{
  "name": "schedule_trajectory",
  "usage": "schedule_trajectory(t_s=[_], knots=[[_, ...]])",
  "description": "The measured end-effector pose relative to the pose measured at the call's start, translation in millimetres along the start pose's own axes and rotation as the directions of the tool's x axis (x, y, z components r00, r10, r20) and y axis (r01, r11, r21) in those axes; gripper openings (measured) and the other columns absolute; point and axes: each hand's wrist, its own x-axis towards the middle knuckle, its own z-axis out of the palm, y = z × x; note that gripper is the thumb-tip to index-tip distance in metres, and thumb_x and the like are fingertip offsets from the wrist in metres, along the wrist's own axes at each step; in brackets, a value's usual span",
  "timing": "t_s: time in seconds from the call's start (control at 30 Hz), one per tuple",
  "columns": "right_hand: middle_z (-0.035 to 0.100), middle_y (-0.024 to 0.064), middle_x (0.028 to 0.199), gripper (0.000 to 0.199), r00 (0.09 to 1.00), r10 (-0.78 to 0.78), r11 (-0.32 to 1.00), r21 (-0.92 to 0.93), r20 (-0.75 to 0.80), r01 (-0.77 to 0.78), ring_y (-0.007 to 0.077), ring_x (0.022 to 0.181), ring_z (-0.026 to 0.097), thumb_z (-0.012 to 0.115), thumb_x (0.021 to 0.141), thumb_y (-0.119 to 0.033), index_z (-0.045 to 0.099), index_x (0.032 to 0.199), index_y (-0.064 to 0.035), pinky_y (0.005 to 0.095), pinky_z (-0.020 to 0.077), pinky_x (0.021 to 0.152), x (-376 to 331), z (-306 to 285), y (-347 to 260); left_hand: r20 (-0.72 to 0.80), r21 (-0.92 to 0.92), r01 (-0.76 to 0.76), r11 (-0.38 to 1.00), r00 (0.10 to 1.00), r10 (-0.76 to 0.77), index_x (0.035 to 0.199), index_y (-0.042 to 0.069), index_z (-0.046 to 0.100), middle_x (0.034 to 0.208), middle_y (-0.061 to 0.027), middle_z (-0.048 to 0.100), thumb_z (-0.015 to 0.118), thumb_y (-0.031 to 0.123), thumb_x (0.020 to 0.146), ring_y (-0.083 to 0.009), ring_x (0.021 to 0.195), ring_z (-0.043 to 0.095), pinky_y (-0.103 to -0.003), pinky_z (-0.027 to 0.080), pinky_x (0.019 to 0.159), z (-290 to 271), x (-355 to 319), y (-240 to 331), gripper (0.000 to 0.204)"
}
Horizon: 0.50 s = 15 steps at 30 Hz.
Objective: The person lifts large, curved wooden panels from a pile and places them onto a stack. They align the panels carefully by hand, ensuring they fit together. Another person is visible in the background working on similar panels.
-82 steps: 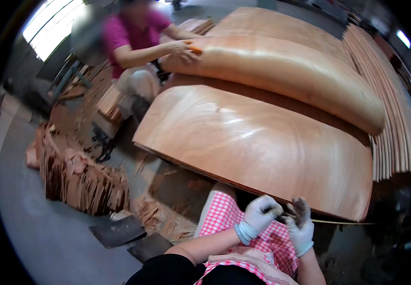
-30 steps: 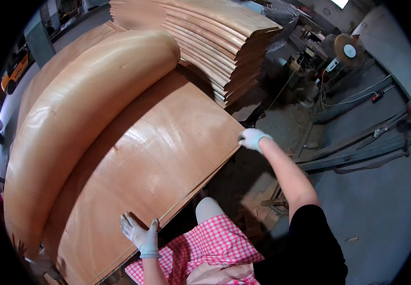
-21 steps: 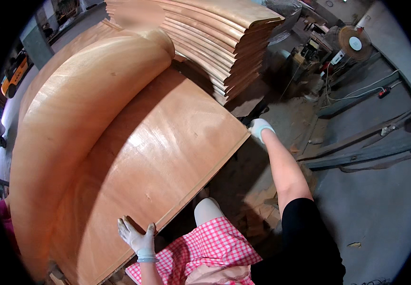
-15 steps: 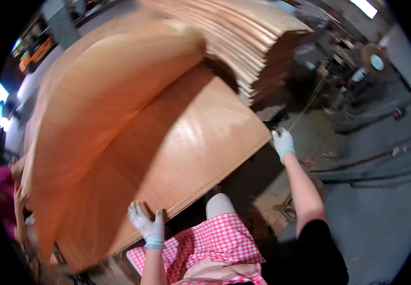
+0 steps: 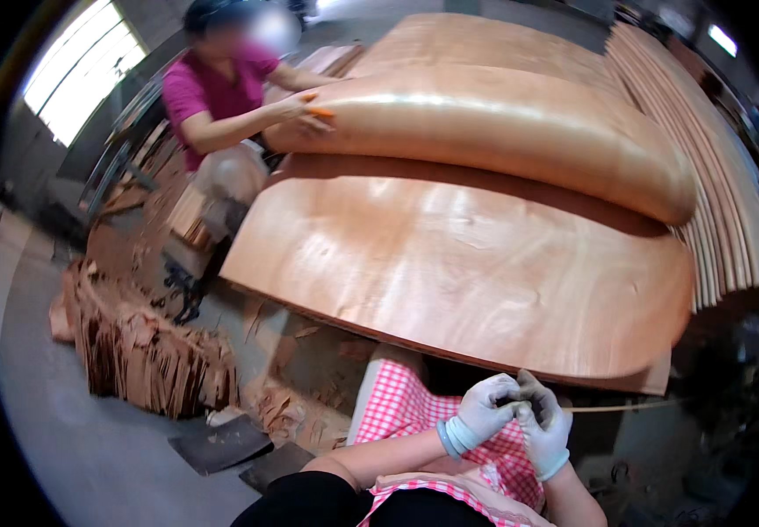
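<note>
Over the near edge of a large reddish-brown veneer sheet (image 5: 449, 263), my two white-gloved hands meet, fingertips pinched together. From the fingers of my right hand (image 5: 544, 430) a thin pale strip (image 5: 621, 407) runs out to the right. My left hand (image 5: 486, 408) is closed against the right one, and its fingers hide whatever they pinch. Behind the flat sheet lies a folded-back veneer sheet (image 5: 485, 132), curled into a broad roll. A co-worker's hand (image 5: 305, 114) rests at the roll's left end, with something orange in it.
A co-worker in a magenta shirt (image 5: 212, 97) stands at the far left. Stacked wavy sheets (image 5: 704, 167) rise along the right. A bundle of broken veneer scraps (image 5: 147, 351) stands on the floor at left, near dark flat pieces (image 5: 221, 443) and loose shavings (image 5: 283, 413).
The lifted sheet has gone from billowing on the left to lying rolled back at the far side. My hands, apart on the sheet's edge before, have come together. My view has turned left.
</note>
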Motion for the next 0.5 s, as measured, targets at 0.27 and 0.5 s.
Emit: schedule_trajectory(t_s=[0.27,0.5], knots=[[0.068,0.0124,0.085,0.021,0.975,0.159,0.687,-0.692,-0.153,-0.221,0.0188,0.081,0.064,0.068,0.084,-0.016,0.067,0.093,0.0019,0.0321,0.0508,0.076,42,-118,47,-0.807,0.167,0.315,0.934,0.588,-0.054,0.078,0.005,0.069,0.069,-0.0006,0.063,0.066,-0.001,0.076,-0.009,0.064,0.053,-0.029,0.046,0.059,-277,26,0,0.006],[0.068,0.0151,0.088,0.026,0.965,0.108,0.33,-0.907,-0.24,-0.263,0.0224,0.079,0.064,0.068,0.082,-0.02,0.066,0.092,0.0032,0.0351,0.0503,0.075,54,-181,40,-0.905,0.382,0.515,0.768,0.376,0.199,0.085,0.0,0.069,0.072,-0.0038,0.066,0.073,0.008,0.079,-0.0125,0.066,0.057,-0.03,0.048,0.064,-548,-10,-11,0.011]])
